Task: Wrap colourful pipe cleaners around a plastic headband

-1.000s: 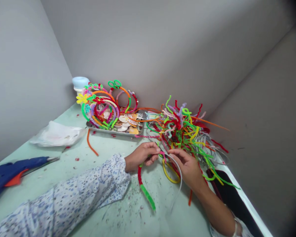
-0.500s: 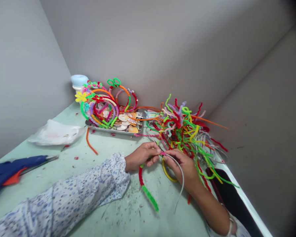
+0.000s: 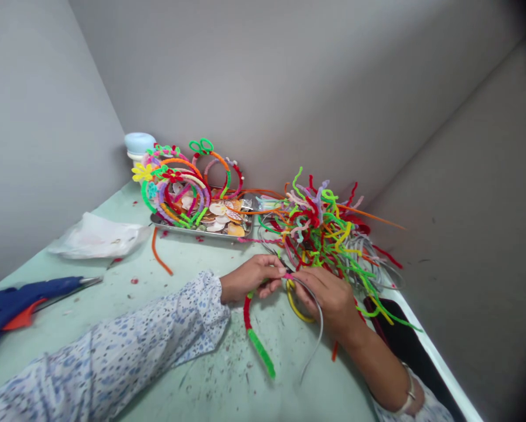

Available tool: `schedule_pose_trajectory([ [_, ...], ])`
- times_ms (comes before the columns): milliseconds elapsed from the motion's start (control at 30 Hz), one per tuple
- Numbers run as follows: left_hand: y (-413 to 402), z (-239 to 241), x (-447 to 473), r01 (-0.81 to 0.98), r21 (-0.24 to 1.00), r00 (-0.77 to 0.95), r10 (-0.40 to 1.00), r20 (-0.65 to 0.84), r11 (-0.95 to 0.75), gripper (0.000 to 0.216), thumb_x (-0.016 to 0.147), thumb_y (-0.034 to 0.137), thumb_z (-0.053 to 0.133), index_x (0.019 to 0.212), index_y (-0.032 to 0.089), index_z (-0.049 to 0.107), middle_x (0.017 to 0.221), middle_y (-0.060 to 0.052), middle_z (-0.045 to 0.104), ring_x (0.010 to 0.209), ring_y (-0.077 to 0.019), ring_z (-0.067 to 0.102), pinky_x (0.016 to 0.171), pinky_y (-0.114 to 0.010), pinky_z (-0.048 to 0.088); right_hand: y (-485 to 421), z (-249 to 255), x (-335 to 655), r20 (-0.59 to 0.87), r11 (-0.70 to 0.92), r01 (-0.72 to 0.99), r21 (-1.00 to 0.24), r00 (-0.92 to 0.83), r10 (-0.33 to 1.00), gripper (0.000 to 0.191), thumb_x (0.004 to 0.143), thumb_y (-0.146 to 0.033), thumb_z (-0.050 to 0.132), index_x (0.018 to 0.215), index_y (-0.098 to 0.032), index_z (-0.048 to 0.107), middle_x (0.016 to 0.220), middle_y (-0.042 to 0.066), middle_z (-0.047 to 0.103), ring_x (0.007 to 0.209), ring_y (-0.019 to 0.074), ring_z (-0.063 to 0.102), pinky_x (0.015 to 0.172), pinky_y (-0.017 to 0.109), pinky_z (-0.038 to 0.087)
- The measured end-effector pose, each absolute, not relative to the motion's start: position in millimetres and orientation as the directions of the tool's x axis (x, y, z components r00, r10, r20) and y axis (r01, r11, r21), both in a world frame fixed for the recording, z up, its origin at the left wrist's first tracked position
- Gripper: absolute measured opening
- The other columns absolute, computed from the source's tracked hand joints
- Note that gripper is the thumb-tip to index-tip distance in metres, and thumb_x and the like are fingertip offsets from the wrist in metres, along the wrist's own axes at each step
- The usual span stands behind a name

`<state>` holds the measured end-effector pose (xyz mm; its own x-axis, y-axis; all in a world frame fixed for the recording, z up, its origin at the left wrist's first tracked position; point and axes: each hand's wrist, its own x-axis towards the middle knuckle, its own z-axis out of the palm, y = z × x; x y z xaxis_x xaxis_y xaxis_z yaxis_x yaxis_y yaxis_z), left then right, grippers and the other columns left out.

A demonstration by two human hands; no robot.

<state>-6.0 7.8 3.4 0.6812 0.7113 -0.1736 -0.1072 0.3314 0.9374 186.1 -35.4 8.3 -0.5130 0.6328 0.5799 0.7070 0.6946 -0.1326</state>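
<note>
Above the middle of the table, my left hand (image 3: 255, 276) pinches a wire partly wrapped in fuzzy pipe cleaner. Its red and green wrapped end (image 3: 260, 354) hangs below that hand. My right hand (image 3: 327, 296) is closed close beside it, fingertips on a short pink stretch (image 3: 289, 275) of the same piece. From there the bare grey wire (image 3: 320, 328) curves down in front of the right hand. A yellow loop (image 3: 296, 306) lies under the right hand, partly hidden. Behind it rises a tangled heap of coloured pipe cleaners (image 3: 328, 228).
Decorated headbands (image 3: 179, 193) lean in a metal tray (image 3: 201, 234) of flower-like pieces. Left lie a plastic bag (image 3: 98, 237) and a blue glue gun (image 3: 34, 293) with an orange trigger. An orange pipe cleaner (image 3: 160, 255) lies before the tray. A black flat object (image 3: 416, 351) sits at the right edge.
The hanging green end and the loose grey wire have swung slightly left. My right hand has turned a little around the pink stretch, and both hands stay close together.
</note>
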Motion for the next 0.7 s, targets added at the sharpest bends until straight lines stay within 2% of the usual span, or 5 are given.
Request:
schedule_pose_trajectory([
  [200,10.5,2.2,-8.8,-0.053,0.941,0.702,0.683,-0.202,0.333,0.02,0.074,0.032,0.057,0.078,0.016,0.047,0.048,0.007,0.048,0.03,-0.0046,0.037,0.031,-0.016,0.022,-37.3,6.8,189.7,0.552,0.7,0.713,-0.053,-0.563,0.615,0.022,0.084,-0.015,0.05,0.099,-0.019,0.065,0.091,0.008,0.068,0.083,0.0184,0.061,0.075,0.032,0.048],
  [400,10.9,1.8,-9.5,-0.072,0.935,0.718,0.668,-0.193,0.347,0.017,0.075,0.031,0.056,0.078,0.017,0.047,0.048,0.006,0.048,0.03,-0.0047,0.037,0.031,-0.016,0.021,-37.4,5.1,190.7,0.523,0.693,0.711,-0.121,-0.547,0.653,0.025,0.086,-0.018,0.047,0.103,-0.021,0.065,0.095,0.008,0.068,0.087,0.0198,0.061,0.078,0.035,0.048],
  [567,6.9,6.2,-6.0,-0.153,0.934,0.654,0.742,-0.149,0.323,0.018,0.075,0.03,0.056,0.078,0.016,0.046,0.052,0.005,0.049,0.033,-0.0034,0.038,0.034,-0.015,0.024,-34.7,2.8,185.9,0.561,0.608,0.744,-0.276,-0.389,0.731,0.019,0.084,-0.023,0.051,0.098,-0.019,0.063,0.095,0.009,0.065,0.089,0.0203,0.059,0.081,0.035,0.047],
  [700,6.5,5.8,-4.4,-0.207,0.933,0.622,0.776,-0.107,0.295,0.019,0.076,0.031,0.056,0.078,0.016,0.045,0.053,0.005,0.05,0.034,-0.0035,0.038,0.034,-0.016,0.024,-32.2,0.1,181.6,0.52,0.481,0.711,-0.513,-0.189,0.833,0.016,0.084,-0.03,0.053,0.089,-0.018,0.063,0.086,0.007,0.063,0.079,0.0179,0.058,0.069,0.03,0.047],
])
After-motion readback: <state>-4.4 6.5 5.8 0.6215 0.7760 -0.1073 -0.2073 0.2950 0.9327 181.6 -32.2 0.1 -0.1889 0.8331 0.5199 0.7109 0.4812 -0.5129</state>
